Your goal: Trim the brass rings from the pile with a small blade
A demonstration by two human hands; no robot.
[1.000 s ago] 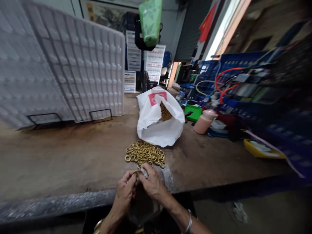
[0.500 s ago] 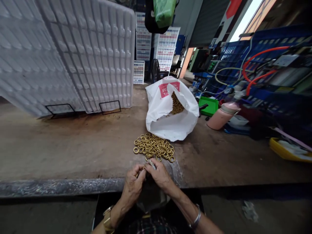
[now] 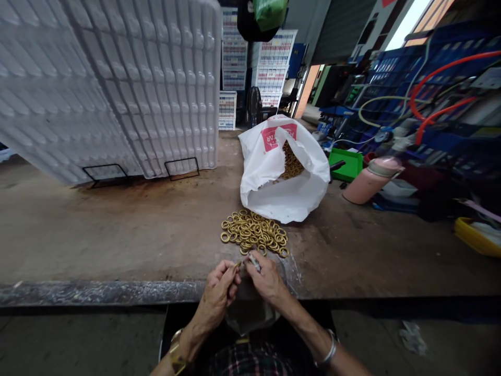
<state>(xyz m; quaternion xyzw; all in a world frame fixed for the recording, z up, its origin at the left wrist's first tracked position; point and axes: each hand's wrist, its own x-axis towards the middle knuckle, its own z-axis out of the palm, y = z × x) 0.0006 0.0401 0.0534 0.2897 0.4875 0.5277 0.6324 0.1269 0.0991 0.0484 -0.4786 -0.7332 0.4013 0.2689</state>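
Note:
At the table's front edge, my left hand (image 3: 217,290) pinches a brass ring (image 3: 237,265) between thumb and fingers. My right hand (image 3: 268,281) is closed around a short, pale grey handled tool (image 3: 254,261); its kind is unclear, and its tip points towards the ring. Both hands are close together, with a small gap between the fingertips. Just beyond them lies a loose pile of brass rings (image 3: 254,232). Behind the pile a white plastic bag (image 3: 301,202) lies with its mouth open, and more rings (image 3: 291,163) show inside.
Clear ribbed plastic trays (image 3: 164,94) stand at the left of the table (image 3: 117,235), by black wire supports (image 3: 182,167). To the right are a green tray (image 3: 348,163), a pink bottle (image 3: 370,183) and a yellow tray (image 3: 475,239). White crates (image 3: 272,68) are stacked behind.
My hands have moved slightly apart, and the ring in my left fingers shows more clearly. The whole view has shifted, so the table's things appear further right.

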